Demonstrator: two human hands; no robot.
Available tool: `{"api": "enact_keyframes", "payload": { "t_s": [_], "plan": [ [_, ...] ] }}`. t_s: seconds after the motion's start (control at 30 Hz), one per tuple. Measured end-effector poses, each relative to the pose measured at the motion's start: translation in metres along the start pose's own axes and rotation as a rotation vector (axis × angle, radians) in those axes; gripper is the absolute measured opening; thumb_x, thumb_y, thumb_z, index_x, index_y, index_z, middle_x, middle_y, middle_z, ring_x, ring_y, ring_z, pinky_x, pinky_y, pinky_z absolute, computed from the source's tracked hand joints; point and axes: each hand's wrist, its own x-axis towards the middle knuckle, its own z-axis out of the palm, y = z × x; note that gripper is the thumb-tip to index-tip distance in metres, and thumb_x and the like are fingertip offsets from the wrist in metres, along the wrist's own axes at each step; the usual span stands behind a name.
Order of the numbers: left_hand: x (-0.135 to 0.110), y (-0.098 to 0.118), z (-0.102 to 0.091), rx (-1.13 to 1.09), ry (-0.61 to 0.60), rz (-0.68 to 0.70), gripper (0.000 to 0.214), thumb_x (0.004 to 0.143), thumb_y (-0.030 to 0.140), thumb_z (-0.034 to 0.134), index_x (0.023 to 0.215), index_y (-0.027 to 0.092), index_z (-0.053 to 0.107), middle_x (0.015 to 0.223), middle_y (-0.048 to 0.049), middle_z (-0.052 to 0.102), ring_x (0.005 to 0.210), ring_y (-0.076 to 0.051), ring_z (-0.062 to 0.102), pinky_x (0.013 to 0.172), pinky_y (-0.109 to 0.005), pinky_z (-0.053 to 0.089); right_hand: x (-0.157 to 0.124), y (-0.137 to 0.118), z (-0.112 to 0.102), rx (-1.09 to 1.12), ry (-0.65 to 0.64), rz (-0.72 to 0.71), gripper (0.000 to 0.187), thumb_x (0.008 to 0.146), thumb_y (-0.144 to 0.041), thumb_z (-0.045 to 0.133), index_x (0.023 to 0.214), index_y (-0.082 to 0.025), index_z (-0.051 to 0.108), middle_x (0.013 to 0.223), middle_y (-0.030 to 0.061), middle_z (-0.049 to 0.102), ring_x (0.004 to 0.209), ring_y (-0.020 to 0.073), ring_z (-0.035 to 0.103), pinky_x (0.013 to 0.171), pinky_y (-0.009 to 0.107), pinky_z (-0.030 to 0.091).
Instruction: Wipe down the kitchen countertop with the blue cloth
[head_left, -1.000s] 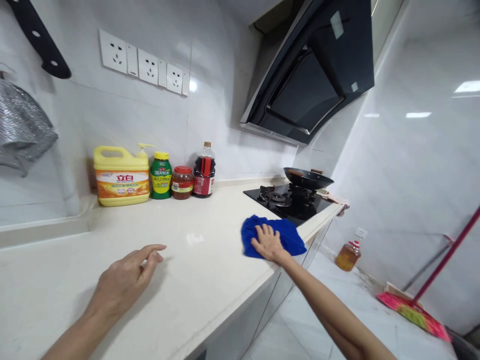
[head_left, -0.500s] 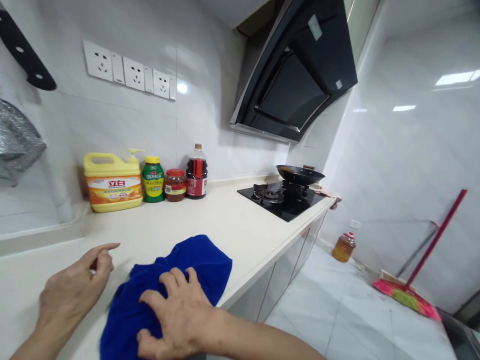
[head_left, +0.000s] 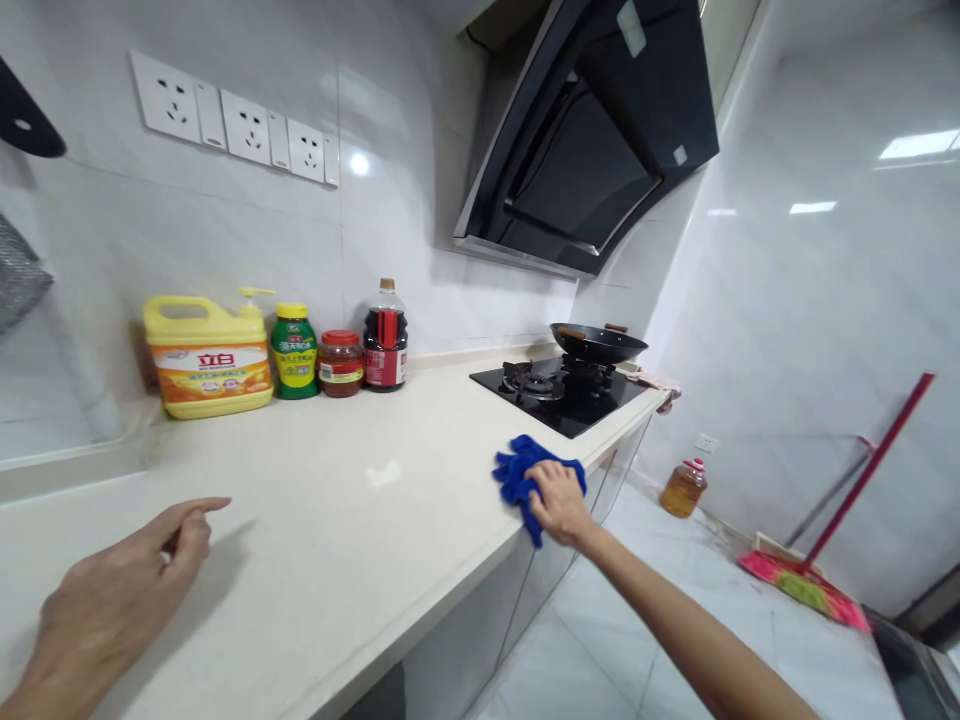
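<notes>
My right hand (head_left: 559,500) presses a bunched blue cloth (head_left: 517,475) onto the front edge of the pale countertop (head_left: 322,540), just short of the gas hob. Its fingers curl over the cloth, and one corner of the fabric hangs past the edge. At the lower left, my left hand (head_left: 124,590) hovers over the counter and casts a shadow on it. The index finger points out to the right while the other fingers are loosely bent; I see nothing held there.
Along the wall stand a yellow detergent jug (head_left: 210,375), a green bottle (head_left: 295,352), a red-lidded jar (head_left: 340,363) and a dark sauce bottle (head_left: 385,340). A wok (head_left: 600,345) sits on the hob (head_left: 517,385) under the range hood (head_left: 592,150). An oil jug (head_left: 683,490) and a broom (head_left: 806,585) are on the floor.
My right hand has moved forward and right along the counter with the cloth, which was spread out and is now bunched. My left hand stays at the lower left; the view has shifted slightly.
</notes>
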Motion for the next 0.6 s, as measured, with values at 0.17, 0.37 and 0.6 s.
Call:
{"api": "enact_keyframes", "payload": {
  "t_s": [0.17, 0.37, 0.6],
  "plan": [
    [0.002, 0.002, 0.001, 0.006, -0.025, 0.01, 0.043, 0.087, 0.047, 0.037, 0.12, 0.036, 0.064, 0.079, 0.0041, 0.068, 0.068, -0.018, 0.055, 0.06, -0.023, 0.034, 0.015, 0.055, -0.002, -0.158, 0.001, 0.285, 0.029, 0.093, -0.033, 0.039, 0.112, -0.022, 0.058, 0.114, 0.0095, 0.061, 0.108, 0.0276, 0.05, 0.092, 0.042, 0.034],
    [-0.001, 0.015, 0.005, 0.033, -0.026, -0.002, 0.04, 0.094, 0.04, 0.035, 0.122, 0.033, 0.062, 0.076, 0.0024, 0.065, 0.065, -0.016, 0.051, 0.06, -0.023, 0.029, 0.007, 0.004, 0.003, -0.128, 0.008, 0.172, 0.028, 0.091, -0.034, 0.045, 0.111, -0.021, 0.059, 0.109, 0.0086, 0.058, 0.103, 0.0274, 0.047, 0.09, 0.042, 0.032],
    [-0.006, 0.021, 0.008, -0.029, -0.002, 0.067, 0.039, 0.095, 0.034, 0.035, 0.12, 0.03, 0.064, 0.081, -0.001, 0.067, 0.072, -0.018, 0.055, 0.063, -0.025, 0.029, -0.01, -0.15, 0.001, 0.12, -0.007, -0.171, 0.036, 0.083, -0.03, 0.05, 0.116, -0.02, 0.057, 0.112, 0.0099, 0.051, 0.102, 0.0282, 0.044, 0.088, 0.045, 0.032]
  ]
}}
